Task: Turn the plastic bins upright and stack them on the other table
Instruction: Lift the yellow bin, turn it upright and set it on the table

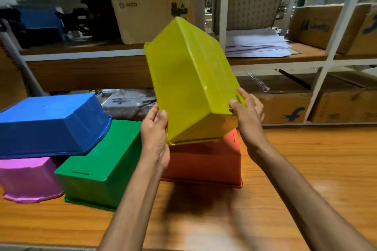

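Two hands clasp a yellow bin (189, 79) by its near corners, tilted, its base facing the camera: the left hand (156, 138) wraps the lower left edge, the right hand (247, 114) pinches the lower right corner. Its opening is turned away and hidden. Just beneath the hands an upside-down red bin (204, 163) is half covered by them and the yellow one. Left of the left hand lie green (102, 169), blue (51, 124) and pink (28, 179) bins, upside down on the wooden table (306, 169); the pink one is cut off by the frame. Shelves (224, 14) beyond are blurred.
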### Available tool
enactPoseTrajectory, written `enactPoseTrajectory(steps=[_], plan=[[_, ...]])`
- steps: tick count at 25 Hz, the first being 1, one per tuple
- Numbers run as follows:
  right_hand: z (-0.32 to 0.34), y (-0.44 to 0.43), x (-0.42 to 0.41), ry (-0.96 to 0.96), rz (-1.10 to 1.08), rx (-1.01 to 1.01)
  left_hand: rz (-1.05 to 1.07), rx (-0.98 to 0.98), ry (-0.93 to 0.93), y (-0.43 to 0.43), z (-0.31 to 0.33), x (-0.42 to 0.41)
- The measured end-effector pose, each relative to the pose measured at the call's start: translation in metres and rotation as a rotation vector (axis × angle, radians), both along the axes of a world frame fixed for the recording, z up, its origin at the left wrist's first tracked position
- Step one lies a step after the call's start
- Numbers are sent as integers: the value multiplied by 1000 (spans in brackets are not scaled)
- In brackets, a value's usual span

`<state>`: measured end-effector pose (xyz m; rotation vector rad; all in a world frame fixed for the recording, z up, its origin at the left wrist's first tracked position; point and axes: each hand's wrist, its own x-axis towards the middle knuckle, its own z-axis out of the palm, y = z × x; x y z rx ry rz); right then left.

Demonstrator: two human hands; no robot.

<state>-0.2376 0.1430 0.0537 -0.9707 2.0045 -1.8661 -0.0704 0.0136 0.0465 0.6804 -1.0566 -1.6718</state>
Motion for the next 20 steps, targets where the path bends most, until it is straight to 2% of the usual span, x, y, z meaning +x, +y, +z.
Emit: enactPoseTrajectory(steps=[4,6,9,10,14,20], plan=[[1,35,-2,129,191,-19,-97,-55,57,52,29,-26],[-1,58,-6,266,142,-44,-138,-45,106,78,43,-38],[-7,85,-13,605,-25,-64,-165,14,152,101,57,-55],[-9,91,-13,665,-80,-54,-178,32,164,108,62,-61],[-14,101,-23,624,-210,-51,-308,44,145,138,76,-76],[-10,118,-29,535,-163,-14,-415,-72,13,150,85,-76]])
